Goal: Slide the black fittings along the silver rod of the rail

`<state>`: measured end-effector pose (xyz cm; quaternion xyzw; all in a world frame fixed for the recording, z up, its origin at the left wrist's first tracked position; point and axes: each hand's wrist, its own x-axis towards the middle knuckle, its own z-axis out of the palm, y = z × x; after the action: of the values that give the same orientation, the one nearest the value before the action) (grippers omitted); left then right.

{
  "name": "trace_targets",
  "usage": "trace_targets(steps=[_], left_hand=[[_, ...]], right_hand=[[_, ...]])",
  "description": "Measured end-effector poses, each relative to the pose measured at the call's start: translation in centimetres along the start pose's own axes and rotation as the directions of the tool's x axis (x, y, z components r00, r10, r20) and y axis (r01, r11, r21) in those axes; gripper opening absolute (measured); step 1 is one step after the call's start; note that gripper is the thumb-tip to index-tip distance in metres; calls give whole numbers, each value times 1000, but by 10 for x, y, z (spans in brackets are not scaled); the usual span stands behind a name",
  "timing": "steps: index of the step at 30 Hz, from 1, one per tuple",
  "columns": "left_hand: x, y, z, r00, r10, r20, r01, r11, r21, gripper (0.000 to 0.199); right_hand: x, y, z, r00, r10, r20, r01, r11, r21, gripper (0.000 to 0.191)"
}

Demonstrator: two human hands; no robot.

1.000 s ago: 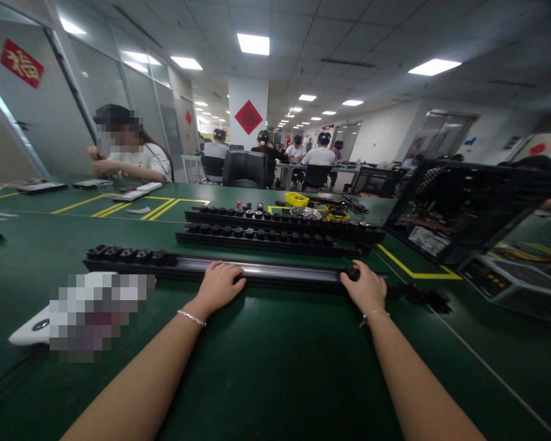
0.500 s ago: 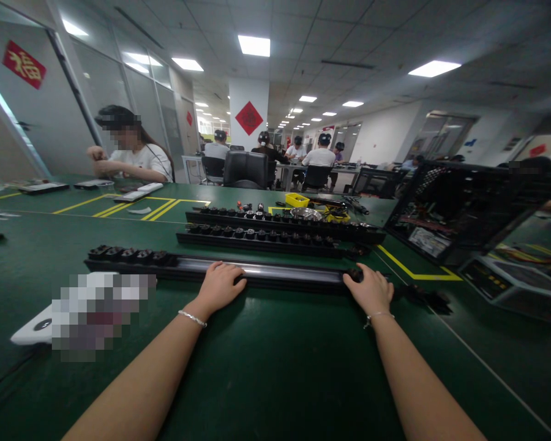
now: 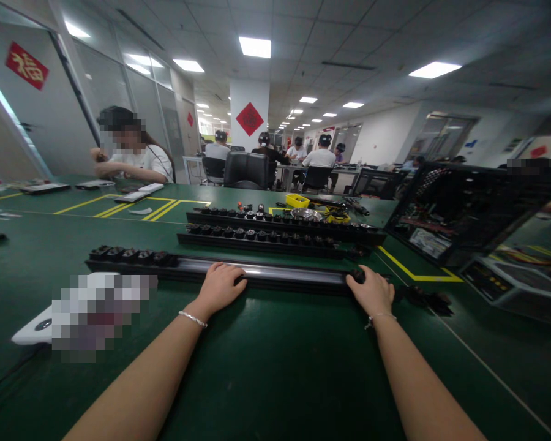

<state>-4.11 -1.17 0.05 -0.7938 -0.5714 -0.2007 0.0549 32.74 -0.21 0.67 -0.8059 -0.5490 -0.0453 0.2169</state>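
A long black power strip rail (image 3: 298, 275) lies across the green table in front of me, with several black socket modules (image 3: 129, 253) seated at its left end and a bare, shiny channel along the rest. My left hand (image 3: 221, 286) is closed over the near edge around the middle of this rail, its fingers resting on the channel. At the right end, my right hand (image 3: 373, 290) grips a small black socket module (image 3: 358, 275) on the rail, thumb on the near side. Its fingers partly hide the module. Both wrists wear a bracelet.
Two more strips (image 3: 261, 239) with rows of sockets lie behind. A white device (image 3: 32, 331) is at left, partly blurred out. An open computer case (image 3: 468, 208) and a power supply unit (image 3: 505, 285) stand right. A yellow bin (image 3: 297, 201) sits farther back. A person (image 3: 133, 153) works across the table.
My right hand has slid very slightly to the right with the small module. My left hand and the rail stay where they were.
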Motion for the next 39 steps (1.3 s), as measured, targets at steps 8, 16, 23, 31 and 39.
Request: trace_targets(steps=[8, 16, 23, 31, 39], left_hand=[[0, 0, 0, 1000, 7, -6, -7, 1000, 13, 27], [0, 0, -1, 1000, 6, -7, -6, 1000, 0, 26], [0, 1, -2, 1000, 5, -6, -5, 1000, 4, 25], [0, 1, -2, 1000, 9, 1, -9, 1000, 4, 26], [0, 0, -1, 1000, 7, -10, -7, 1000, -5, 26]], right_hand=[[1, 0, -2, 1000, 12, 19, -12, 1000, 0, 56], [1, 0, -4, 1000, 27, 11, -27, 1000, 9, 54], [2, 3, -3, 1000, 26, -5, -26, 1000, 10, 53], [3, 7, -2, 998, 57, -11, -57, 998, 2, 54], [4, 8, -5, 997, 71, -16, -71, 997, 28, 51]])
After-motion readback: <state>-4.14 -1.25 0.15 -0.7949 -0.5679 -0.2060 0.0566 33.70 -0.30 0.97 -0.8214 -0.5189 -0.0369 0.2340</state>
